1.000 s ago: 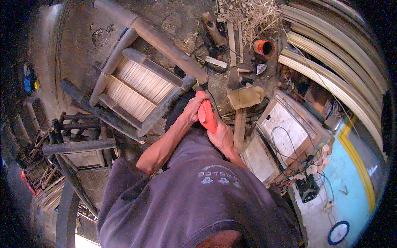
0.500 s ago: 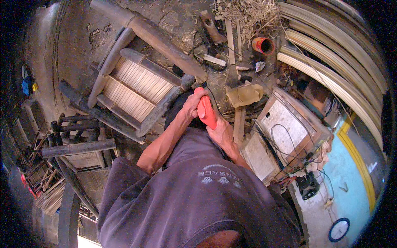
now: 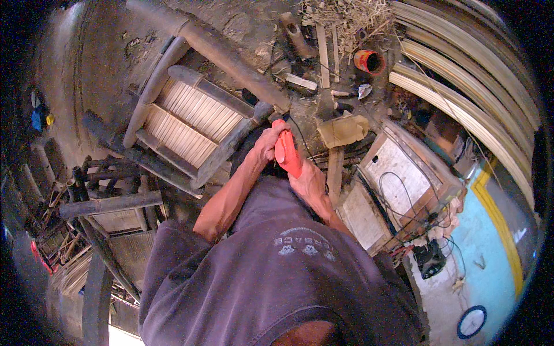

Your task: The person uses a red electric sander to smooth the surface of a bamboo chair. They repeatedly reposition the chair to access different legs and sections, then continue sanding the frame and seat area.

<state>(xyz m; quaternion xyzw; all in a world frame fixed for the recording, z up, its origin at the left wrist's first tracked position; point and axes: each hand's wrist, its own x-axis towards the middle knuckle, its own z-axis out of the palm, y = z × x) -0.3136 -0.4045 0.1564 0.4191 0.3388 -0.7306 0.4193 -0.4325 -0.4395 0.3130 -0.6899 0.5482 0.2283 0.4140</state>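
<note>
Orange tool (image 3: 288, 154): in front of the body, clasped between 2 hands, front end pointing away toward the slatted frame; probably a power tool, exact kind unclear.
Left hand (image 3: 268, 143): clamped round the tool's front part, seemingly to steady and aim it.
Right hand (image 3: 309, 181): closed on the rear end, likely the handle, so it probably takes weight and control; fingers mostly hidden.
Slatted frame (image 3: 196, 108): ahead-left of the grip, dark rails around pale slats; 1 corner sits just beyond the tool, perhaps turned that way for reach.
Thick pole (image 3: 231, 60): runs ahead-left from just beyond the grip.
Contact: cannot tell whether the tool's tip touches frame or pole.
Black cord (image 3: 302, 136): just right of the grip, perhaps routed aside to free the left hand.
Red can (image 3: 362, 61): farther ahead-right, mouth showing.
Pale strips (image 3: 447, 101): well right of the grip, laid side by side, presumably to keep them orderly.
</note>
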